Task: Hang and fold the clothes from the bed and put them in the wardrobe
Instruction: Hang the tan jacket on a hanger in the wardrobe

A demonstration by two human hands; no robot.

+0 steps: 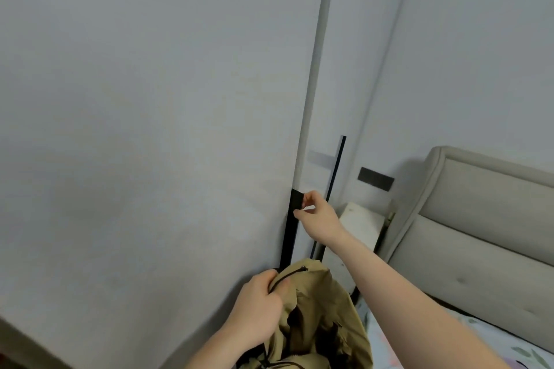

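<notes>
Evidently early on: wardrobe door closed, right hand pinching its black handle. Left hand grips a bunched tan jacket, held beside the bed. Hanging and storing not yet done.

- At the right edge of the frame you see a padded beige headboard, its panels split by horizontal seams; it stands against the pale wall
- On that wall, just left of the headboard, you have a dark rectangular plate; what it carries cannot be told
- Below the plate, between it and the headboard's lower edge, sits a white boxy nightstand; only its top and one side show
</notes>
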